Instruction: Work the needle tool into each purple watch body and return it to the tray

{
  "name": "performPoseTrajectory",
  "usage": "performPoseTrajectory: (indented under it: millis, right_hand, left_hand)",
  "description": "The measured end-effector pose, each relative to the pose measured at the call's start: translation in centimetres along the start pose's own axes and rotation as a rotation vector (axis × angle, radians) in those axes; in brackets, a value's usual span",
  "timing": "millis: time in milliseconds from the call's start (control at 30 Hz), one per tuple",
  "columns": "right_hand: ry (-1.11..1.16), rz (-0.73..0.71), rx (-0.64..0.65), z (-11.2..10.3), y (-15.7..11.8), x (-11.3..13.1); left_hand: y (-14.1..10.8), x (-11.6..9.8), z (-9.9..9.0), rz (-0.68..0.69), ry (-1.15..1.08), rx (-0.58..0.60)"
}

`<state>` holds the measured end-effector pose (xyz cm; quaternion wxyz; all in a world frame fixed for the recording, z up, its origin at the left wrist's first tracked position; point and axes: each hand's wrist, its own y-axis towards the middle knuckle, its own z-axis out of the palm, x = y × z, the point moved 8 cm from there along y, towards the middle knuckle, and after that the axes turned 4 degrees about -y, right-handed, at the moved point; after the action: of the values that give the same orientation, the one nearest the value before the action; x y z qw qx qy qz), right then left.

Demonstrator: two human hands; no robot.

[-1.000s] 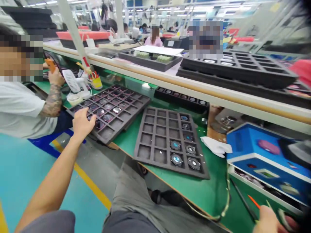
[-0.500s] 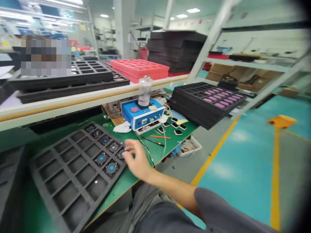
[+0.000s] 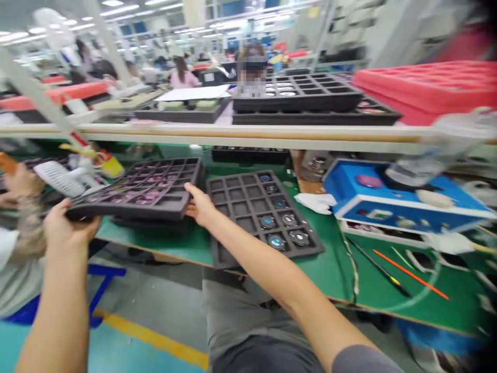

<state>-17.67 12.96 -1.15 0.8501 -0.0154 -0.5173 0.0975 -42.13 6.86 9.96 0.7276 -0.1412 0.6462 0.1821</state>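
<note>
Carefully, the left hand, fingers curled under the edge, and the right hand, spread around the far end, hold a black foam tray of pinkish parts just above a second tray on the green desk; keeping it level should keep them seated; no writing is legible.

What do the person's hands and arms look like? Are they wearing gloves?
No gloves: the left hand and the right hand are bare, and no watch or bracelet shows. The forearms are bare too, and a dark grey short sleeve shows on the right upper arm.
</note>
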Motion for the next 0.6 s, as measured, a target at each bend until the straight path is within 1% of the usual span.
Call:
performPoseTrajectory:
  millis: [33,67,100,167,233,333,400,500,600]
  right_hand:
    - [0.010,0.060,0.034,0.0,0.3,-0.2]
    - [0.015,0.102,0.045,-0.2,0.6,-0.2]
    - [0.018,0.126,0.050,-0.3,0.9,0.1]
    - [0.021,0.141,0.054,-0.7,1.4,1.0]
    - [0.026,0.120,0.051,-1.2,1.6,2.2]
    - [0.037,0.042,0.055,-3.2,0.5,3.8]
    - [0.034,-0.012,0.059,-5.5,-1.2,4.5]
    - [0.015,-0.074,0.055,-10.1,-4.6,5.2]
    - [-0.008,-0.116,0.029,-15.7,-8.2,5.9]
  left_hand:
    - [-0.2,0.1,-1.9,-0.003,-0.093,-0.112]
    - [-0.4,0.5,-3.1,-0.008,-0.174,-0.196]
    - [-0.5,0.9,-3.6,-0.014,-0.244,-0.238]
    - [-0.6,1.6,-3.7,-0.016,-0.364,-0.286]
    - [-1.0,2.0,-3.4,-0.010,-0.457,-0.293]
    - [-3.3,2.4,-2.5,-0.006,-0.557,-0.266]
    - [-5.7,3.1,-1.5,-0.014,-0.606,-0.240]
    - [-9.8,5.5,0.7,-0.049,-0.652,-0.198]
    - [-13.8,8.9,4.0,-0.117,-0.663,-0.128]
